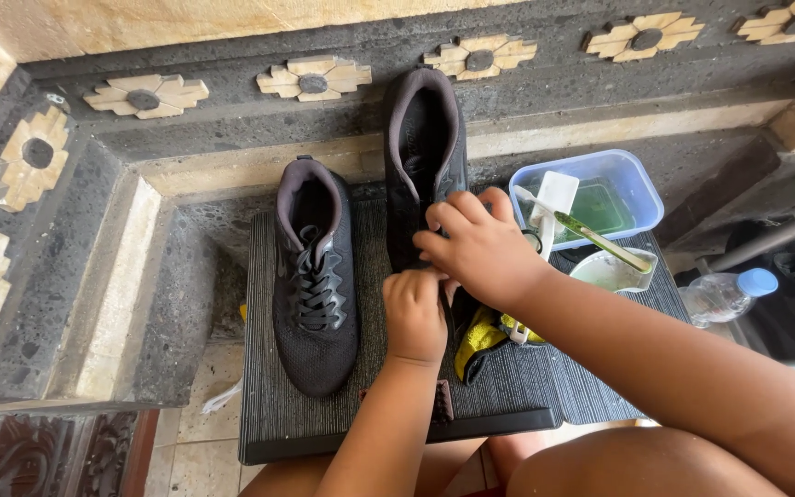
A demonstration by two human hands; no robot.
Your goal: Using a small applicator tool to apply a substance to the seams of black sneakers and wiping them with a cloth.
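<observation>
Two black sports shoes stand on a dark ribbed board (pixel 269 405). The left shoe (pixel 315 276) has its black laces threaded and lies untouched. Over the lace area of the right shoe (pixel 422 138), my right hand (pixel 476 244) rests with its fingers bent on the tongue. Just below it, my left hand (pixel 414 313) is closed at the shoe's front part, and what it pinches is hidden. Both hands cover the middle and toe of that shoe.
A blue-rimmed plastic tub (pixel 641 184) with greenish water holds a white brush. A small bowl (pixel 600 271) with a green toothbrush (pixel 595 237) stands beside it. A yellow-black cloth (pixel 478 342) lies under my right wrist. A plastic bottle (pixel 724 293) lies at right. Stone ledges surround the board.
</observation>
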